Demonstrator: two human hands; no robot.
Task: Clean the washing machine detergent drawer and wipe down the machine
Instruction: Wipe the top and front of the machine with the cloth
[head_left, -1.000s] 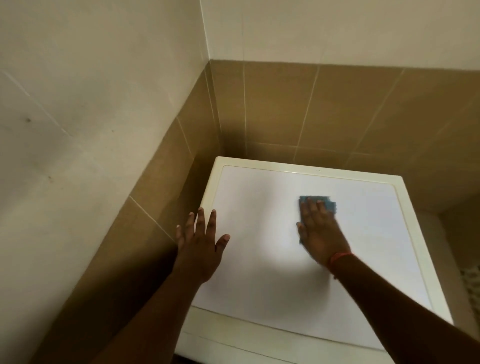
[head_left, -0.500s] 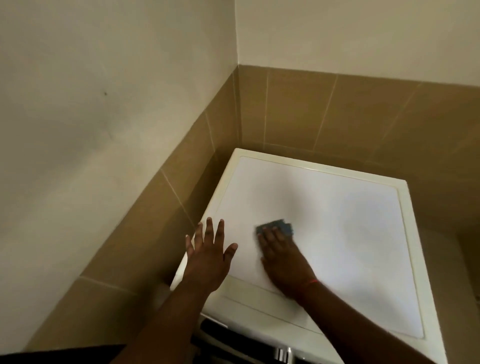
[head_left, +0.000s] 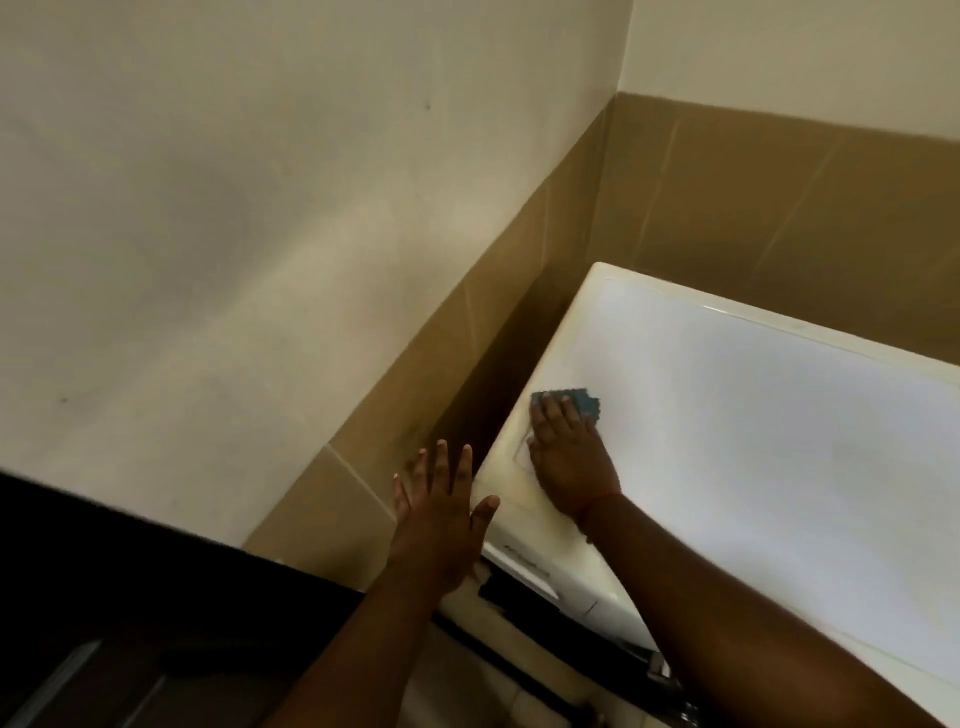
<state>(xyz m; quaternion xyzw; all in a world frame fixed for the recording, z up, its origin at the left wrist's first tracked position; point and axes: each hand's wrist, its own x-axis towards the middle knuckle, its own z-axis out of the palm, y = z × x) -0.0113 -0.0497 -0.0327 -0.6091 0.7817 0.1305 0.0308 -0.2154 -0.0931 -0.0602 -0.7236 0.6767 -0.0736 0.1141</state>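
Blue cloth (head_left: 569, 401) lies flat on the white top of the washing machine (head_left: 753, 415), near its left edge, with the right hand (head_left: 569, 457) pressing down on it, fingers straight over the fabric. A red thread circles that wrist. Off the machine's left front corner the left hand (head_left: 441, 512) is spread wide, fingers straight, holding nothing; it seems to touch the corner, though the blur leaves that unsure. Brown wall tiles (head_left: 727, 197) run behind the machine.

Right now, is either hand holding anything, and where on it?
Right hand presses flat on the blue cloth, covering its near part. Left hand holds nothing.
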